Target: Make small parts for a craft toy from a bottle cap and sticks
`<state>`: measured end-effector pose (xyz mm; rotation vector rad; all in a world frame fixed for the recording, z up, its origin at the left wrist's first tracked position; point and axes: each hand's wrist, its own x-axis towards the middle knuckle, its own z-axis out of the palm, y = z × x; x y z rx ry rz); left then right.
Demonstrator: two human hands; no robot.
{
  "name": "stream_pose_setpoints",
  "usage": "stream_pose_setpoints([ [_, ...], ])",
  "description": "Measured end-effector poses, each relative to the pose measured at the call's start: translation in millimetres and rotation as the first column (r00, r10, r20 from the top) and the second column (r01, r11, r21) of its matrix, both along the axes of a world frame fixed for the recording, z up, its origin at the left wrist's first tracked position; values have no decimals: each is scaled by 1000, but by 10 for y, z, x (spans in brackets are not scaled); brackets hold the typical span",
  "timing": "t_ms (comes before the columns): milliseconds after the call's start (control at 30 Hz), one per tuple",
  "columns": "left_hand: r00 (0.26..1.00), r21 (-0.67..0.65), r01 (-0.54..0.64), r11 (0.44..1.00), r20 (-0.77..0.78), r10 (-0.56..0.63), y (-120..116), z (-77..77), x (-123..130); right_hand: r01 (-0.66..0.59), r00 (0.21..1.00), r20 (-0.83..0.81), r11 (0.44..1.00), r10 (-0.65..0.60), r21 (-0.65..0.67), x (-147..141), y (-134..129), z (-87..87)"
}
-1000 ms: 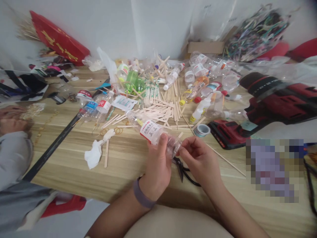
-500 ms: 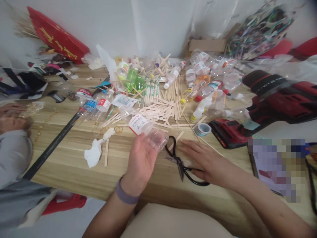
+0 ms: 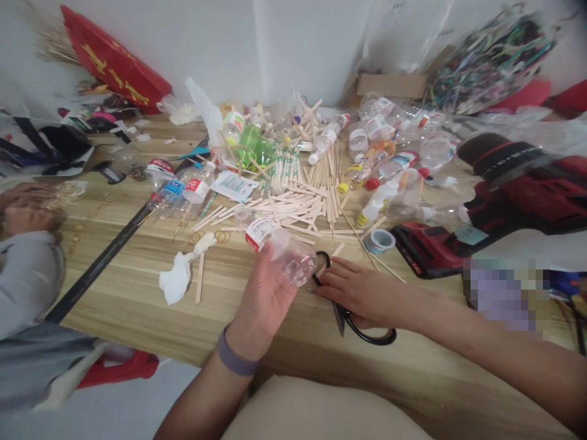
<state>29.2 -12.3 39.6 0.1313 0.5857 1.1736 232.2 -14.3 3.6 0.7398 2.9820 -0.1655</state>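
My left hand (image 3: 268, 290) is closed around a clear plastic bottle (image 3: 300, 263) with a red and white label, held tilted above the table, its neck pointing away to the upper left. The black-handled scissors (image 3: 373, 338) lie spread on the wood to the right of it. Over their middle rests my right hand (image 3: 351, 287), fingers stretched out towards the far handle loop and partly covering the blades. Whether those fingers press on the scissors is hard to see.
Behind the bottle lie wooden sticks (image 3: 298, 211) and several more bottles (image 3: 328, 137). A tape roll (image 3: 381, 241) and a red-black power drill (image 3: 428, 247) stand right. Crumpled tissue (image 3: 175, 280) lies left, near a black strip (image 3: 107, 263). Another person's hands (image 3: 27, 214) work at far left.
My right hand has moved left and onto the scissors, covering their pivot. The bottle in my left hand has stayed nearly in place, and the view has shifted slightly.
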Motion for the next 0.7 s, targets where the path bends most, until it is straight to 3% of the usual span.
stream_pose_setpoints([
  [267, 999, 1, -35, 999, 23, 35, -23, -46, -14, -62, 997, -46, 998, 62, 15, 130, 224, 136],
  [533, 994, -32, -109, 994, 17, 109, -55, 32, -116, -85, 996, -6, 983, 87, 161, -1, 372, -35],
  [633, 992, -2, -110, 994, -65, 109, -95, -14, -257, -33, 998, -47, 984, 42, 177, 92, 335, -13],
  [700, 984, 49, -123, 991, -120, 128, -144, -87, -359, 77, 993, -104, 980, -59, 182, 206, 291, 20],
])
